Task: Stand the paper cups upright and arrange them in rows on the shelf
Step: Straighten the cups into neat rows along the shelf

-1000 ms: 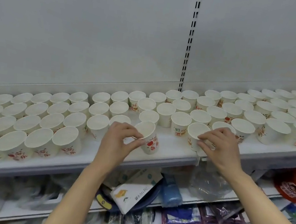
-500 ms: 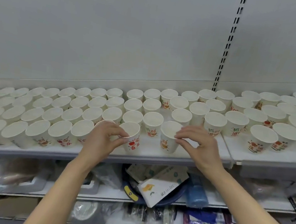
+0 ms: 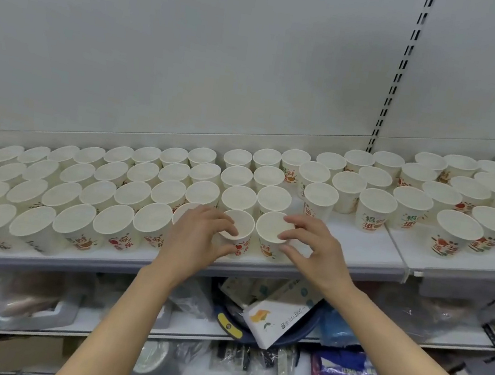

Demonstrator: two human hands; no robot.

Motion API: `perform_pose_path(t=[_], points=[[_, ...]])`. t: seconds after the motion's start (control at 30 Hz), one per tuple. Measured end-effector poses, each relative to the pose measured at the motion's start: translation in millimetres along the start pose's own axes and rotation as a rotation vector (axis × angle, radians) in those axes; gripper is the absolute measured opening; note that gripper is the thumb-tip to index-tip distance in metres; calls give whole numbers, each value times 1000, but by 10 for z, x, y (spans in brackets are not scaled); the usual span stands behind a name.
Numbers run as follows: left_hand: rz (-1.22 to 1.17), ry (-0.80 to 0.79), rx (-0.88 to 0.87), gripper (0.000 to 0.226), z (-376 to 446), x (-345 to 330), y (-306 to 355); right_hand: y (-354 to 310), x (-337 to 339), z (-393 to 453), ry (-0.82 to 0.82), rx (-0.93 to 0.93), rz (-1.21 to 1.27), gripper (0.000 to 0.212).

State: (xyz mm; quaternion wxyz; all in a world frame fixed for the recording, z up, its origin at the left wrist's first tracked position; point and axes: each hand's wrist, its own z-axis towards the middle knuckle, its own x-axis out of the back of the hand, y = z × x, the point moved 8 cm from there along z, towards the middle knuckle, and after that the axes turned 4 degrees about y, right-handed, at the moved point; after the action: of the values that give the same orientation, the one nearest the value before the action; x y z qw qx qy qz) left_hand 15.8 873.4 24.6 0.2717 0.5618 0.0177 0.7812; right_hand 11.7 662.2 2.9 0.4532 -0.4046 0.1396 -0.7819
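Many white paper cups with red and orange print stand upright on the white shelf (image 3: 358,252). On the left they form tight rows (image 3: 79,188); on the right the cups (image 3: 449,204) stand looser. My left hand (image 3: 197,237) grips one front-row cup (image 3: 242,225) by rim and side. My right hand (image 3: 314,248) pinches the rim and wall of the cup beside it (image 3: 270,229). Both cups stand upright at the right end of the front row, close together.
A bare strip of shelf lies right of my right hand, up to a shelf joint (image 3: 402,262). A slotted upright (image 3: 397,78) runs up the back wall. The lower shelf holds a white box (image 3: 278,317), a blue bag (image 3: 337,329) and wrapped goods.
Both hands have slid their cups leftward into the front row, and the cups now stand closer together. The view has shifted left along the shelf.
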Motion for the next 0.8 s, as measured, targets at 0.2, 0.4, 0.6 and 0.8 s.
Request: perform_pose_path(t=[0.2,0.4,0.6,0.8], points=[[11,38,-21,21,27,14,4,-85,-176,-12,-32,-17,-52,31],[-120,132,47,16,181,129,61,92,373,-16,201,-60,-181,27],[-109,61,-82,21,793,-125,699,695,1085,95,367,-96,-561,20],[188,-165,-208,33,1326,-801,1259,1009,1250,358,281,-25,-597,21]])
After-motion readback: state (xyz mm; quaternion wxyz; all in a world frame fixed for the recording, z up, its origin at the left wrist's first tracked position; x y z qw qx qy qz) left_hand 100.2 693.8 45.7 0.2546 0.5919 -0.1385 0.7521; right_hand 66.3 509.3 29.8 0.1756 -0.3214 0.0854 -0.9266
